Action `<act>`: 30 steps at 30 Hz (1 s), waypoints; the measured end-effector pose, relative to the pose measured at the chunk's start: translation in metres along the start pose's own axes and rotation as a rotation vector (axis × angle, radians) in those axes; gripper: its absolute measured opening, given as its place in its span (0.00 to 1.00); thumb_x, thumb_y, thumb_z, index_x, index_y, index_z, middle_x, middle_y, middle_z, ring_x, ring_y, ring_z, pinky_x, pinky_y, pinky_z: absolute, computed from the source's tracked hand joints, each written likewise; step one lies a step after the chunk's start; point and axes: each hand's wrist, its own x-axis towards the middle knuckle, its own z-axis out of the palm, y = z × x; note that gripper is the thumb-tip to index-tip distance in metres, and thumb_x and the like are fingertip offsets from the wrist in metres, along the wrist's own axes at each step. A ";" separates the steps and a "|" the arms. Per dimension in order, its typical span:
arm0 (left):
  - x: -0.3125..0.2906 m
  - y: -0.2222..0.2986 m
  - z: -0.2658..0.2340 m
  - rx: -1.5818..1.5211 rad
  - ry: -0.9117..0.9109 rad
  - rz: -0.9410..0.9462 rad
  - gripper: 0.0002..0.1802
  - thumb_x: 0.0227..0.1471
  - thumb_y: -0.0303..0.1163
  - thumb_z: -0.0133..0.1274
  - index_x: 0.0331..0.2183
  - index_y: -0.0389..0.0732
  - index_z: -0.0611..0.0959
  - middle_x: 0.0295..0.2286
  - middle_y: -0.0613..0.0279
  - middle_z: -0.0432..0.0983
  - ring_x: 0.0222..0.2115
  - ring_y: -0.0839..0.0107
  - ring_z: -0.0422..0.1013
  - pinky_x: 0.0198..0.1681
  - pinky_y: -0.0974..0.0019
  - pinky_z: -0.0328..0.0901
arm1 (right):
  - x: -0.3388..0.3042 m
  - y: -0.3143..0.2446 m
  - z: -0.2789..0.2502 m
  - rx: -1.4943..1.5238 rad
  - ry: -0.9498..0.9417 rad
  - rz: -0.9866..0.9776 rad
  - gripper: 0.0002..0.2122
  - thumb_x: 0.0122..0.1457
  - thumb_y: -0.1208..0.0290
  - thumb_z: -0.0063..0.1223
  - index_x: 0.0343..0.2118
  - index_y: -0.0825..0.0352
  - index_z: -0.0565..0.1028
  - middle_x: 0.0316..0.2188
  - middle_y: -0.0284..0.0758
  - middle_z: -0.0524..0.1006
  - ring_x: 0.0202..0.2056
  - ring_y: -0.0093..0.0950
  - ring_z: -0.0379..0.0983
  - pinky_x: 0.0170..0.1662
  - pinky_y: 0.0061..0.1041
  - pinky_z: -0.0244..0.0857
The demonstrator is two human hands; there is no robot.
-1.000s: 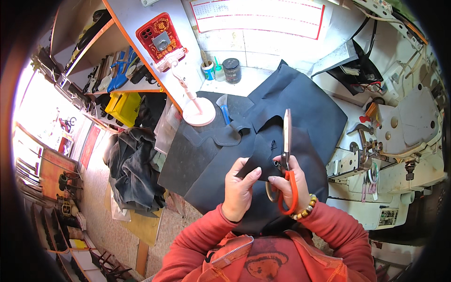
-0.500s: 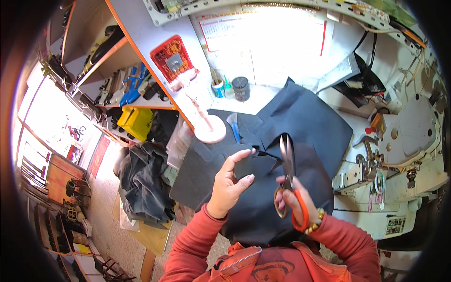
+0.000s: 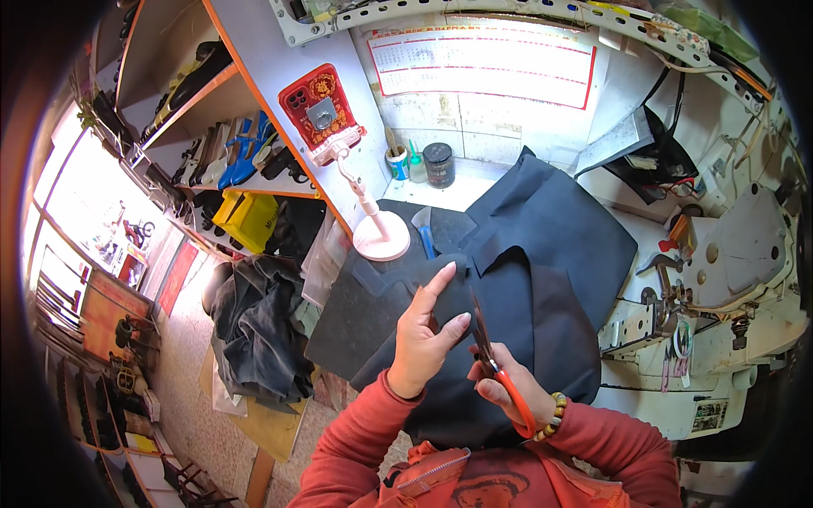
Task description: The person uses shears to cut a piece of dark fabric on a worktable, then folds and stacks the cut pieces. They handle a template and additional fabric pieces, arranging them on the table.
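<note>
My right hand (image 3: 518, 391) grips scissors (image 3: 514, 400) with orange-red handles. Their dark blades point up and away from me, close to the cut edge of a black sheet of leather-like material (image 3: 500, 317). My left hand (image 3: 423, 343) is at the left edge of that sheet, its index finger and thumb spaced apart against a raised flap; the other fingers are mostly hidden behind. The sheet drapes over the near table edge toward my lap. A curled flap stands up around its middle, and a larger dark sheet (image 3: 563, 216) lies beyond it.
A dark cutting board (image 3: 339, 334) lies left, bearing a pink phone stand (image 3: 381, 237) with a red-cased phone (image 3: 320, 106) and a blue-handled tool (image 3: 425, 235). Jars (image 3: 439, 165) stand behind. A sewing machine (image 3: 737, 241) is at right, dark cloth (image 3: 261, 317) at lower left.
The scissors have moved down and left, toward my left hand, with the blades tilting left. My left hand has shifted slightly right. The sheet's flap has opened out and lies differently.
</note>
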 end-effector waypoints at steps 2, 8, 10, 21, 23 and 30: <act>-0.002 0.000 0.001 -0.030 0.006 0.019 0.36 0.48 0.15 0.56 0.59 0.31 0.66 0.51 0.59 0.68 0.50 0.75 0.65 0.54 0.73 0.59 | 0.000 -0.002 0.001 -0.008 0.016 0.001 0.34 0.56 0.46 0.58 0.56 0.68 0.61 0.34 0.30 0.69 0.34 0.19 0.65 0.37 0.19 0.63; -0.004 0.001 0.007 -0.026 0.084 0.032 0.37 0.47 0.13 0.55 0.60 0.30 0.65 0.55 0.57 0.65 0.52 0.75 0.64 0.56 0.72 0.58 | -0.003 0.000 0.002 -0.043 0.102 -0.001 0.32 0.57 0.44 0.56 0.52 0.68 0.66 0.28 0.29 0.69 0.29 0.19 0.64 0.34 0.19 0.61; -0.004 0.000 0.008 -0.060 0.089 0.024 0.38 0.47 0.13 0.55 0.60 0.29 0.64 0.56 0.56 0.64 0.53 0.74 0.63 0.57 0.71 0.58 | -0.005 0.001 0.003 -0.097 0.136 -0.024 0.31 0.57 0.44 0.55 0.50 0.69 0.68 0.26 0.29 0.67 0.28 0.19 0.62 0.33 0.19 0.60; -0.003 0.002 0.008 -0.134 0.053 0.009 0.41 0.47 0.12 0.55 0.62 0.30 0.60 0.57 0.54 0.63 0.56 0.71 0.62 0.59 0.68 0.57 | -0.012 0.010 0.005 -0.112 0.179 -0.040 0.25 0.60 0.51 0.57 0.47 0.69 0.71 0.18 0.26 0.63 0.23 0.15 0.58 0.28 0.17 0.57; -0.003 0.004 0.008 -0.171 0.021 0.020 0.41 0.46 0.12 0.54 0.62 0.30 0.59 0.58 0.54 0.61 0.56 0.71 0.62 0.59 0.68 0.57 | -0.012 0.010 0.004 -0.119 0.171 -0.043 0.25 0.60 0.49 0.55 0.47 0.69 0.70 0.18 0.27 0.64 0.23 0.16 0.60 0.27 0.18 0.58; -0.005 0.002 0.017 -0.279 -0.152 0.026 0.44 0.48 0.10 0.50 0.64 0.33 0.53 0.65 0.56 0.48 0.60 0.70 0.58 0.60 0.67 0.58 | -0.005 0.002 -0.003 -0.194 0.132 -0.137 0.31 0.61 0.40 0.45 0.48 0.70 0.66 0.19 0.30 0.68 0.21 0.22 0.66 0.28 0.21 0.61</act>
